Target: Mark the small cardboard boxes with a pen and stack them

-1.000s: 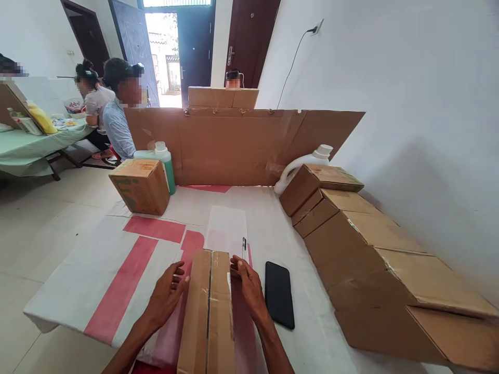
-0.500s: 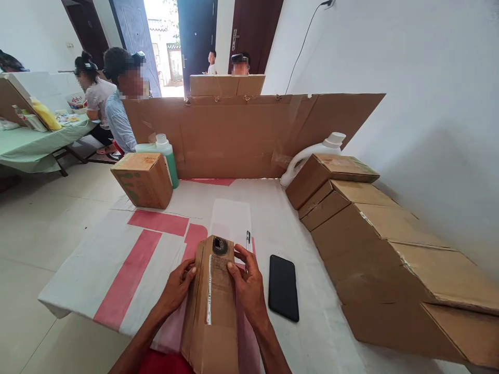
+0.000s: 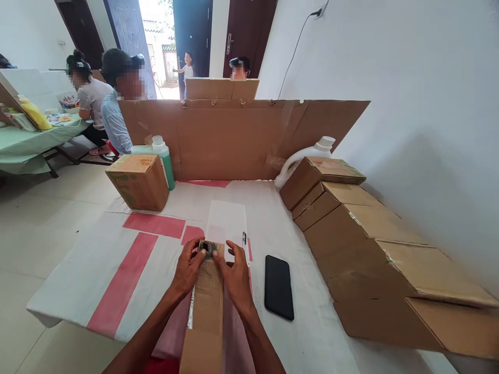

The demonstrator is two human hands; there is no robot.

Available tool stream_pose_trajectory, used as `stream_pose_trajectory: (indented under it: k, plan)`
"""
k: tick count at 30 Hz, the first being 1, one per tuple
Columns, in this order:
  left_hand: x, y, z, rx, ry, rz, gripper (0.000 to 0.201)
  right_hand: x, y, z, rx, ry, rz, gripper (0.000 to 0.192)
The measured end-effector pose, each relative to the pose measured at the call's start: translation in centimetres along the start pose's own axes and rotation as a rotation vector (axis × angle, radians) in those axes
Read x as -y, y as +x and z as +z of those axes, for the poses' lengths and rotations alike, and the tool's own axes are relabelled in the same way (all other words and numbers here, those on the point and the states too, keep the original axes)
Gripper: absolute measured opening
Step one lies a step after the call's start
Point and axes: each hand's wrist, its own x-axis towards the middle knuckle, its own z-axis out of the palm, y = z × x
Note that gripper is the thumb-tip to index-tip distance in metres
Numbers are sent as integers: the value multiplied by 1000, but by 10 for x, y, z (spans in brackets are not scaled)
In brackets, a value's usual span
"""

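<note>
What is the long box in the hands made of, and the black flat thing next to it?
The long box looks like brown cardboard, matte and a bit fibrous, with a shiny strip of clear tape along its side. The black thing seems to be a phone: smooth and glossy, probably glass or plastic. Both hands, left and right, grip the box's far end.

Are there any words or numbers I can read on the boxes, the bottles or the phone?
None can be read.
Small box: green print on its side, too blurred to read.
Long box held by the left hand and right hand: no print shows.
Green bottle, white jug, phone: nothing legible.
</note>
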Motion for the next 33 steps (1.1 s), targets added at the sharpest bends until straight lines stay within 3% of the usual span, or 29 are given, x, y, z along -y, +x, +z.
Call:
stream_pose_trajectory:
  k: [7,11,17,23,27,30,33]
  plan:
    - [-7,-10,8,80,15,-22,44,-2,1,-17,58,-170,-36,51]
    - [-5,-6,7,98,-21,-45,46,-25,18,-39,-28,-560,115,39]
    - [-5,-6,10,107,-7,-93,46,-50,51,-47,-6,-657,243,13]
    - [-1,-11,9,241,-34,-80,68,-54,52,-61,-44,-444,193,26]
    - [-1,-9,9,255,14,-27,70,-31,44,-71,-239,-171,137,26]
    - [-2,-7,12,250,14,-31,70,-4,35,-59,-329,306,75,32]
    - [-3,-5,15,230,-12,-34,69,14,23,-36,-202,532,50,33]
